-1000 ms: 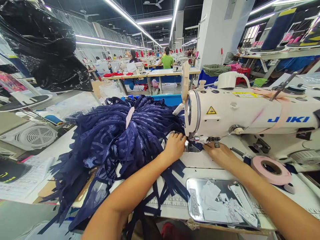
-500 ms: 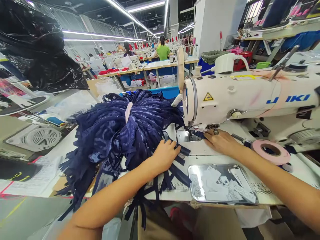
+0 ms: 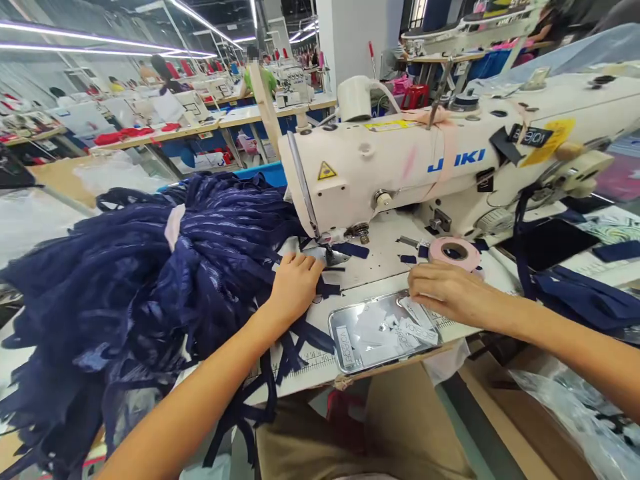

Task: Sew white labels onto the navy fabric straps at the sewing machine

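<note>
My left hand is at the needle area of the white sewing machine, its fingers curled down on a navy fabric strip. Left of it, a big bundle of navy strips is bound by a pale band; loose ends hang over the table edge. My right hand hovers by the right end of a metal tray of white labels. Its fingers are bent and close together; the underside is hidden, so I cannot make out what they hold. A small navy piece lies beside the needle plate.
A pink tape roll sits just behind my right hand. More navy fabric pieces lie on the table's right side. A plastic bag is below at the right. Other people and sewing stations fill the background.
My right hand has left the needle area and moved right and nearer, to the tray's end. My left hand is now closer to the needle. The view has turned right.
</note>
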`<state>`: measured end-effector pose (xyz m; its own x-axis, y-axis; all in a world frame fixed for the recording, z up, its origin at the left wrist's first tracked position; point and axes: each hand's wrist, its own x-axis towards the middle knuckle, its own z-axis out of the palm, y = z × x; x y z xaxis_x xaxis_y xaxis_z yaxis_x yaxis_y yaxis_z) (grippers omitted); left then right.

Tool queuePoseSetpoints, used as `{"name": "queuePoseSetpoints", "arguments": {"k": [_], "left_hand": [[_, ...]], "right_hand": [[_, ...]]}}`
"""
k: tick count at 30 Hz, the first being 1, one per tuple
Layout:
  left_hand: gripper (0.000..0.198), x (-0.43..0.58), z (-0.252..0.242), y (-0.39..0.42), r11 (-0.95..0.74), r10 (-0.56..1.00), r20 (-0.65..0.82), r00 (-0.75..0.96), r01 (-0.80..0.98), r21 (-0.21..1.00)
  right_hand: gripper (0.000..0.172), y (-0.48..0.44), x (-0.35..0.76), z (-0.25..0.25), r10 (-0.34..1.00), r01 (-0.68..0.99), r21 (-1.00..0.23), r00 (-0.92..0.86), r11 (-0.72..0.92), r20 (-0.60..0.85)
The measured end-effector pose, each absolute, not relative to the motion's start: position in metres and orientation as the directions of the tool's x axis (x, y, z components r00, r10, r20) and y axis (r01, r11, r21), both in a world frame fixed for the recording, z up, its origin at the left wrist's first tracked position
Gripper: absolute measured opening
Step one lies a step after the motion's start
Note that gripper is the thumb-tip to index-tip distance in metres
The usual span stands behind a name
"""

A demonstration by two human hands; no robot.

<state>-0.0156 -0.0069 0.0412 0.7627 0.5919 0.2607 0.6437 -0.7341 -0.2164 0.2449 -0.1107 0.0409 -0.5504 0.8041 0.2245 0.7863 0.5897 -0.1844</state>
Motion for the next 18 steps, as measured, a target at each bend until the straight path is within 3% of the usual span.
{"name": "queuePoseSetpoints", "arguments": {"k": [3, 6, 12, 18], "left_hand": [[0.022, 0.011, 0.034, -0.009, -0.715, 0.658, 0.362, 0.660, 0.699, 0.025], [0.022, 0.023, 0.018, -0.005, -0.683, 0.726, 0.359, 0.586, 0.673, 0.282], [0.008, -0.002, 0.007, 0.001, -0.628, 0.778, 0.358, 0.516, 0.657, 0.417], [0.010, -0.010, 0.022, -0.010, -0.454, 0.884, 0.277, 0.377, 0.549, 0.702]], "right_hand": [[0.016, -0.122, 0.241, 0.041, 0.804, 0.770, -0.236, -0.583, 0.593, 0.121], [0.012, -0.125, 0.232, 0.038, 0.796, 0.766, -0.248, -0.604, 0.594, 0.042], [0.017, -0.117, 0.228, 0.034, 0.786, 0.746, -0.323, -0.618, 0.582, -0.012], [0.013, -0.114, 0.243, 0.038, 0.845, 0.731, -0.485, -0.534, 0.480, 0.031]]}}
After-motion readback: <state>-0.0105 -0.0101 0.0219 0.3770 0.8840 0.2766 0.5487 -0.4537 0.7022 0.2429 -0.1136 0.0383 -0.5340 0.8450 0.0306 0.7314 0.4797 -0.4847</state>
